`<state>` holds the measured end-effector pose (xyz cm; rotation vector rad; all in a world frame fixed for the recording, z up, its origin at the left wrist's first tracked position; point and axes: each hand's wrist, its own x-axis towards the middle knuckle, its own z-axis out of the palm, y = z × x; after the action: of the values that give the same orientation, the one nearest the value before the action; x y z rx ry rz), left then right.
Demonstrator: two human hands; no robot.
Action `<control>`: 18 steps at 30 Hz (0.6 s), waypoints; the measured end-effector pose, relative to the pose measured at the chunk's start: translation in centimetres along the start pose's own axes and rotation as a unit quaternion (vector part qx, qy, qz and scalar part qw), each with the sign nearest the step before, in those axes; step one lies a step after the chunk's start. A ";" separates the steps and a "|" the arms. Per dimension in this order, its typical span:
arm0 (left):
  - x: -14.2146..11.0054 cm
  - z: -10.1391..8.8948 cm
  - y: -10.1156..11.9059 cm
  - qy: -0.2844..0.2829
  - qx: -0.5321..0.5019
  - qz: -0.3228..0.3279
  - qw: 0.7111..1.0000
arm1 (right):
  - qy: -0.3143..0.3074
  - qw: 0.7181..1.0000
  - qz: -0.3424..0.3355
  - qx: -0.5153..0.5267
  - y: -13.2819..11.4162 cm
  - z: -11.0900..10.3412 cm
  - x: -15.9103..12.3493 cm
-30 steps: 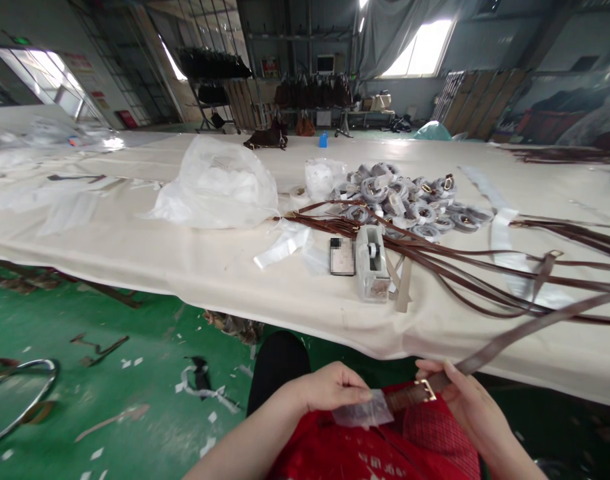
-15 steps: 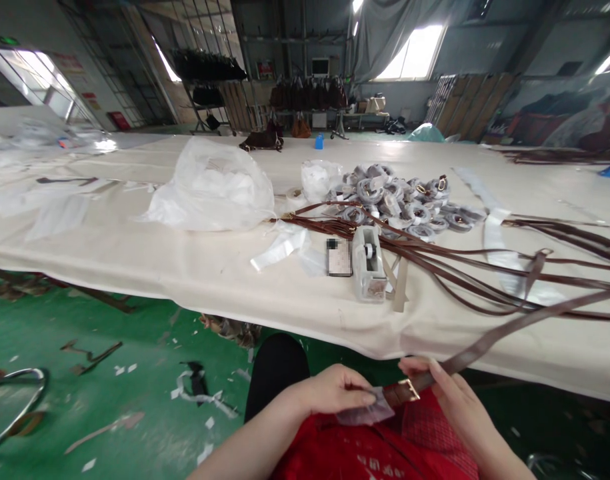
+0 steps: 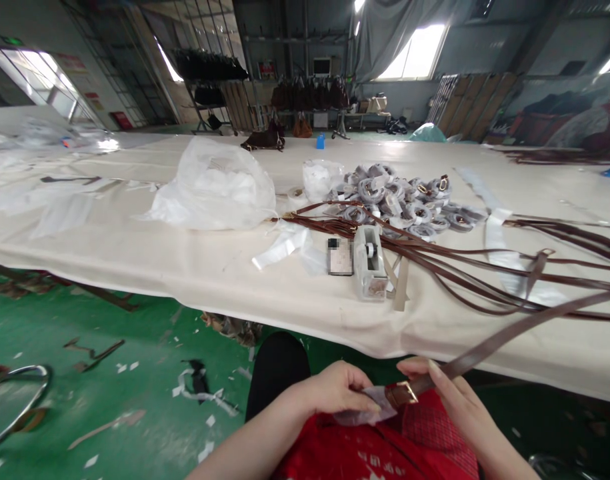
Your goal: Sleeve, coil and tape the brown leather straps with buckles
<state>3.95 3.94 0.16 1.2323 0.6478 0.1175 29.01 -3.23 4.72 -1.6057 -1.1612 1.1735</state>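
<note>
A long brown leather strap (image 3: 489, 343) runs from my lap up to the right across the table edge. Near its lower end sits a gold-toned buckle (image 3: 409, 392). My left hand (image 3: 345, 390) pinches a thin translucent wrap (image 3: 382, 402) around the strap's end, left of the buckle. Just right of the buckle, my right hand (image 3: 447, 390) is closed around the strap, thumb on top. Part of the wrap is hidden under my left fingers. Ahead on the table lie more brown straps (image 3: 435, 250), beside a tape dispenser (image 3: 369, 267).
Behind the straps is a pile of coiled, wrapped straps (image 3: 395, 200). A big translucent plastic bag (image 3: 219, 190) stands left of it. A phone-like item (image 3: 340, 258), partly blurred, lies beside the dispenser. Scraps litter the green floor (image 3: 159, 373). The table edge (image 3: 305, 327) runs before my knees.
The left fingers have shifted slightly on the wrap near the buckle. Both hands keep their hold, and the things on the table stay where they were.
</note>
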 end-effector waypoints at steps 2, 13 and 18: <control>0.2 0.2 0.0 0.012 -0.009 0.007 1.000 | -0.012 1.000 0.005 0.005 0.2 0.4 0.0; 0.6 0.9 -0.5 0.037 -0.021 0.046 0.998 | -0.062 0.998 -0.003 -0.013 1.4 2.4 0.0; 0.8 1.3 -0.2 0.066 -0.015 0.051 0.996 | -0.098 0.995 -0.009 -0.007 1.6 3.5 -0.6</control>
<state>5.22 3.13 -0.11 1.2352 0.6938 0.2952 25.87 -3.85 2.50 -1.5123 -1.3075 1.3361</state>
